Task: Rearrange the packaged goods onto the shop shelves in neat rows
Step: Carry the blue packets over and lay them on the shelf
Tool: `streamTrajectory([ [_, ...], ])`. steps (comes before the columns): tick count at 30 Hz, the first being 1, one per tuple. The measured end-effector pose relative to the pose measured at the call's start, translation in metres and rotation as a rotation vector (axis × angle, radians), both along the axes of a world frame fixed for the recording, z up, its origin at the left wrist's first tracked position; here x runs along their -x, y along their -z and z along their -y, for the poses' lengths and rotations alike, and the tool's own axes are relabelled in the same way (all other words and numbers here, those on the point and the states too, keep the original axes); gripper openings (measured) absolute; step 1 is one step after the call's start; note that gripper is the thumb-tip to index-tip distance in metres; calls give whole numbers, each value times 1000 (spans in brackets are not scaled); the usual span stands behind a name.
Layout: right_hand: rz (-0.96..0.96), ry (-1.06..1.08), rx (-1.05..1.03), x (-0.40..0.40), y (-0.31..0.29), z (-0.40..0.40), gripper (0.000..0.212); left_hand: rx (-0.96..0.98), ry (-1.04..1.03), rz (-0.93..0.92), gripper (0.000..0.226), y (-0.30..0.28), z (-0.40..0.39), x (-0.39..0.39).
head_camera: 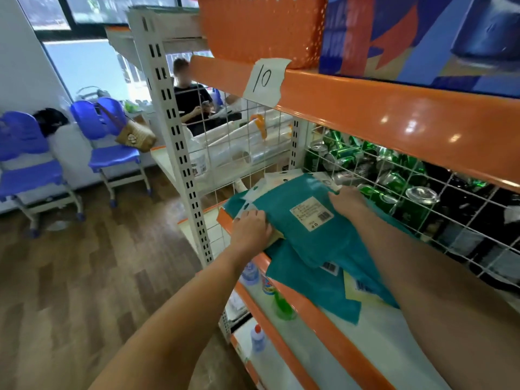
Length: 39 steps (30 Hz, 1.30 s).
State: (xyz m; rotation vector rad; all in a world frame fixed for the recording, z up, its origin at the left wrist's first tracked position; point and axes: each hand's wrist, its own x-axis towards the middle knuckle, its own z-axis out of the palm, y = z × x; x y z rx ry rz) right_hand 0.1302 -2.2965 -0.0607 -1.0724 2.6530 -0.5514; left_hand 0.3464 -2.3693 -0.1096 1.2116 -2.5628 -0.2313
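a: where's the top teal packet right now?

b: lying flat on the middle shelf, at its left end, with its white barcode label facing up. it sits on more teal packets of the same kind, and the lowest of those pokes out over the shelf's orange front edge.

a: and the hands?

b: both are on that top packet. the left hand is at its near left corner, by the shelf's front edge, fingers curled round the packet's edge. the right hand is at its far right side, fingers bent over the rim — it looks like a grip, though the fingertips themselves are hidden.

a: what's behind the packets?

b: a white wire grid along the shelf's back edge, with green cans piled up behind it.

a: above?

b: the upper shelf's orange lip carries a taped paper tag marked "10". an orange basket stands on that shelf at its left, a blue and orange box beside it to the right.

a: lower down?

b: small bottles on the lower shelves — a green one just under the front edge, and a clear one with a red cap below that.

a: anything off the shelving?

b: blue chairs along the wall at left, one holding a woven bag, and a person in a black top sitting beyond the shelf's left upright.
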Motion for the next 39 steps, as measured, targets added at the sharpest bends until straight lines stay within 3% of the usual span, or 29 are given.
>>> streamTrajectory([
  [13, 750, 141, 435, 0, -2, -36, 35, -7, 41, 27, 38, -8, -3, 7],
  [19, 942, 275, 617, -6, 2, -69, 41, -39, 45, 21, 34, -17, -13, 12],
  [21, 997, 319, 686, -10, 2, -83, 30, -56, 73, 32, 33, -23, -21, 14],
  [23, 1027, 375, 752, -16, 0, -97, 19, -46, 122, 24, 33, -25, -26, 16],
  [29, 1001, 500, 933, -37, 6, -136, 42, -46, 238, 28, 39, -28, -43, 16],
  [35, 946, 599, 1059, -81, 15, -173, 31, 17, 372, 35, 35, -30, -63, -7],
  [39, 869, 734, 1074, -116, 20, -201, 33, -87, 456, -5, 35, -23, -75, -26],
])
